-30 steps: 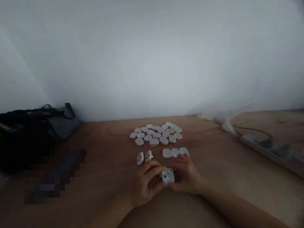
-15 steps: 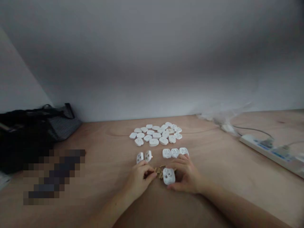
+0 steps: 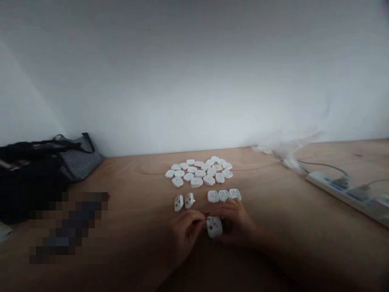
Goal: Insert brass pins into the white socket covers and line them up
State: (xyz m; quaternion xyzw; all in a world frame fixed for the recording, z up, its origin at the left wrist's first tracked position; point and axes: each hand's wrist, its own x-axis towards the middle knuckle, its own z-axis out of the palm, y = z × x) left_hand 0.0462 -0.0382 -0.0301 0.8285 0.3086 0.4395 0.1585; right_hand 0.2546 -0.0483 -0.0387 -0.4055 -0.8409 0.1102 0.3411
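A white plug housing [image 3: 214,227] with dark holes in its face is gripped at its right side by my right hand [image 3: 238,223]. My left hand [image 3: 187,231] has thumb and fingertips pinched together at the housing's upper left edge; what is between them is too small and dark to make out. Small brass pieces [image 3: 208,213] lie mostly hidden behind the hands. Beyond my left hand two white plug pieces [image 3: 189,200] stand tilted, apart from each other. Three white housings [image 3: 223,196] sit in a row just past my right hand.
Several white plug covers [image 3: 197,182] lie clustered farther back on the wooden table [image 3: 136,219]. A power strip [image 3: 346,194] with cables and a clear plastic bag [image 3: 288,156] are at right. A dark bag [image 3: 79,158] and a pixelated dark object [image 3: 69,227] are at left.
My left hand has moved right from the brass pieces to the held housing's edge. The housing has tilted and shifted slightly left in my right hand. The lower view is darker.
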